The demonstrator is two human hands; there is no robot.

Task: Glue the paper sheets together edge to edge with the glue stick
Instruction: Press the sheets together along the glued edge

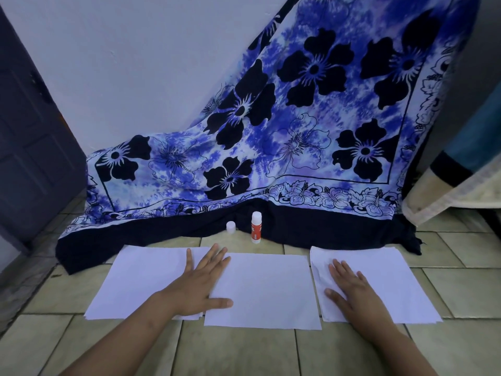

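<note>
White paper lies on the tiled floor in three places: a left stack [141,278], a middle sheet [264,291] overlapping the left stack's right edge, and a right stack [406,278] set apart by a narrow gap. My left hand [202,283] presses flat with straight fingers on the seam between the left stack and the middle sheet. On the right stack my right hand [352,290] lies flat near its left edge. A red and white glue stick [255,227] stands upright behind the sheets, its white cap [230,227] off and standing to its left.
A blue flowered cloth [298,118] hangs down the wall and spreads onto the floor right behind the glue stick. A dark door [32,137] is at the left, and a mattress edge [455,191] at the right. Greenish floor tiles [244,354] lie in front of the paper.
</note>
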